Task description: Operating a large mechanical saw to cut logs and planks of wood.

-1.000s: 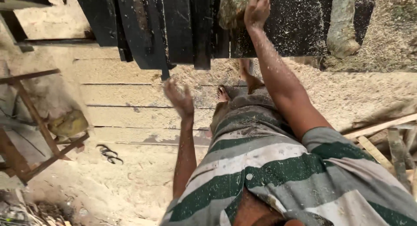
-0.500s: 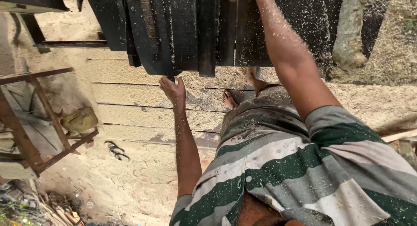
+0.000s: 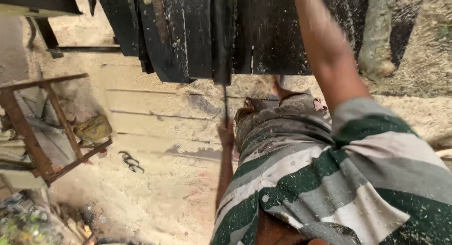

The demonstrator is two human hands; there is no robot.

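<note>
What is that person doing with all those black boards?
A person in a green and white striped shirt stands on sawdust-covered ground beside a stack of dark planks. The right arm reaches up over the planks, with the hand out of view. The left hand is raised toward the planks' lower edge, but it is too blurred to tell whether it grips anything. A rusty metal frame stands nearby.

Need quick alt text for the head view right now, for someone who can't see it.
Looking down, a person in a green-and-grey striped shirt reaches both arms up toward dark, sawdust-flecked planks. The left hand is blurred below them; the right hand is out of frame. Sawdust-covered pale boards and a rusty frame lie below.
</note>
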